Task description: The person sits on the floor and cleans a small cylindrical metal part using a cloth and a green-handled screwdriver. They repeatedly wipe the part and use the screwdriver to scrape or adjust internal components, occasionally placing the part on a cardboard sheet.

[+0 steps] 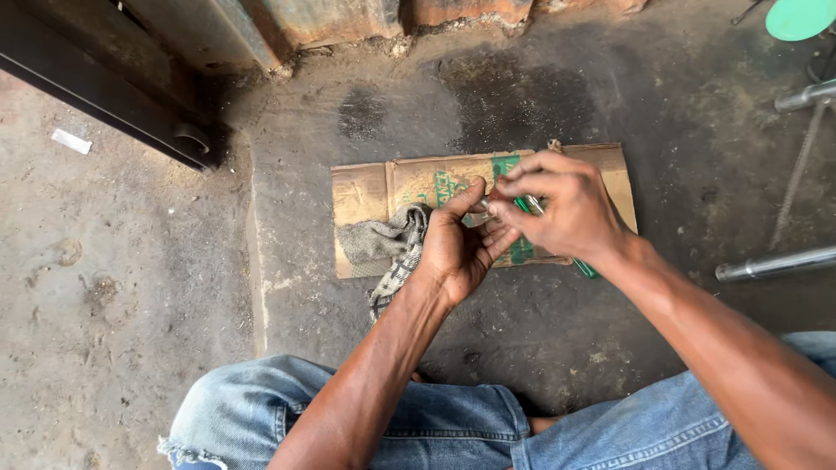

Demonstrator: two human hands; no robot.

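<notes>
While a checked grey rag (392,248) is draped over the cardboard sheet's (366,191) left part on the concrete floor (131,331), a small metal part (482,205) is pinched above the cardboard between the closed fingers of the left hand (453,248) and the right hand (562,209), by which a green-handled tool (582,268) is also gripped.

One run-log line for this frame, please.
left hand: holds rag, small metal part | right hand: pinching same part, green-handled tool | under: cardboard
</notes>
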